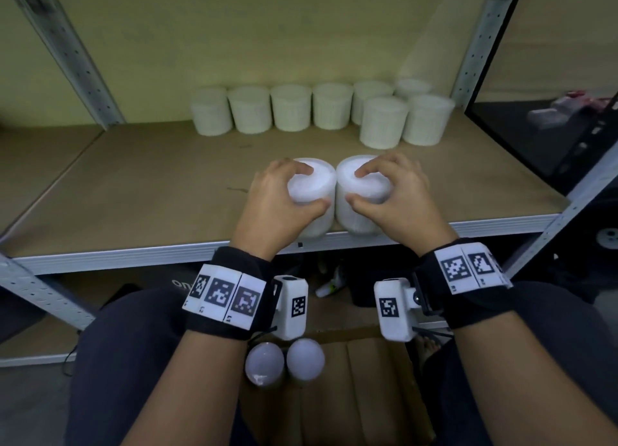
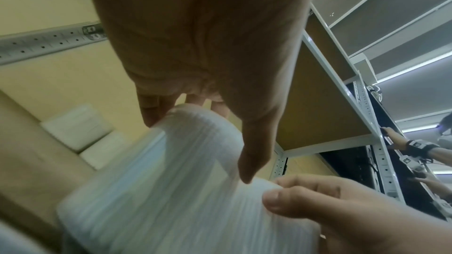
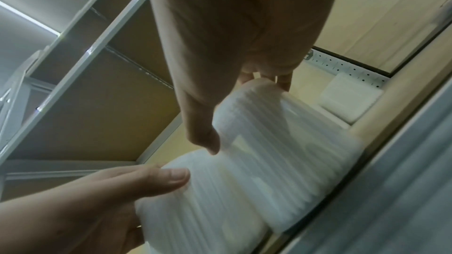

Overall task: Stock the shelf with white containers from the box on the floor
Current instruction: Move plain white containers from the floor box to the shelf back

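Beyond the hands, shelf (image 1: 140, 191) carries eight white containers (image 1: 291, 107) along its back. Below the wrists, box (image 1: 364, 395) holds two more (image 1: 284, 365). Left hand (image 1: 274, 198) grips left container (image 1: 316, 224); right hand (image 1: 398, 194) grips right container (image 1: 354, 218), both touching, at the shelf's front edge. Lettering under the shelf unreadable.

**Yellow wall behind a metal rack**

A pale yellow wall (image 1: 234, 27) stood behind grey perforated uprights (image 1: 63, 44). A dark panel (image 1: 541, 137) stood at the right. White strip lights (image 2: 415, 69) ran overhead. Grey floor (image 1: 30, 409) showed at lower left.
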The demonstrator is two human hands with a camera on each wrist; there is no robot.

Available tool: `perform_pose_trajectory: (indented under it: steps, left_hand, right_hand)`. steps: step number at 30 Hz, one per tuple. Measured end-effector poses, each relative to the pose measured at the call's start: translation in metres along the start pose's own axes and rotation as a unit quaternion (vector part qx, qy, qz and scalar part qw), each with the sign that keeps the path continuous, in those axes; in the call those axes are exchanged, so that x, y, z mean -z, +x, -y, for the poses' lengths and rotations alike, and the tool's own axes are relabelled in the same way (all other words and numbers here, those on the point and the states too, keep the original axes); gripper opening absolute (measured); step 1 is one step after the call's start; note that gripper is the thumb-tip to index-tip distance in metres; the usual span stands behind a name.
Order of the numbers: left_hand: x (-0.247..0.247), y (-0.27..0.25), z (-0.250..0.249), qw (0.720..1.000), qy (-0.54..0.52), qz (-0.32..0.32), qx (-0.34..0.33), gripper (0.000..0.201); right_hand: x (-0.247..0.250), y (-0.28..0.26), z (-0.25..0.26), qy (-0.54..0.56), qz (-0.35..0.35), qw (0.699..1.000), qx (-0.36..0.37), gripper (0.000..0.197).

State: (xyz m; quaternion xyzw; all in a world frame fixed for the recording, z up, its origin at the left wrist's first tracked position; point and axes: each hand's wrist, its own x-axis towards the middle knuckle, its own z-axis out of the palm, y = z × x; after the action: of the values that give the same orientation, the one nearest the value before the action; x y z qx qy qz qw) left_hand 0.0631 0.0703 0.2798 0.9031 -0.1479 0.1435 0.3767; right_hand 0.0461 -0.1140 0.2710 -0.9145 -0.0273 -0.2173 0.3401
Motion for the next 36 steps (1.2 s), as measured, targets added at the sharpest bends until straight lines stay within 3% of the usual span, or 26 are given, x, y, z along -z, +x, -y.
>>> perform_pose_trajectory:
  steps: [10, 17, 23, 28, 36]
  left_hand:
    - [-0.003, 0.004, 0.011, 0.998, 0.048, -0.012, -0.027, 0.045]
    - [-0.002, -0.004, 0.000, 0.994, 0.026, -0.091, -0.052, 0.025]
    - [-0.001, -0.010, 0.000, 0.994, 0.077, -0.058, -0.061, 0.023]
    - [-0.001, -0.008, 0.000, 0.993, 0.071, -0.069, -0.057, 0.022]
    - [0.002, 0.003, 0.001, 0.991, 0.106, -0.051, -0.067, 0.022]
  right_hand:
    - [-0.004, -0.003, 0.001, -0.041, 0.002, 0.999, 0.029, 0.031]
    - [0.007, -0.012, 0.005, -0.046, -0.040, 0.997, 0.041, 0.023]
    - [0.008, -0.015, 0.003, -0.066, -0.022, 0.996, 0.062, 0.016]
    - [0.010, -0.011, 0.006, -0.088, -0.005, 0.994, 0.061, 0.016]
    - [0.002, 0.007, 0.009, -0.088, 0.013, 0.996, 0.015, 0.018]
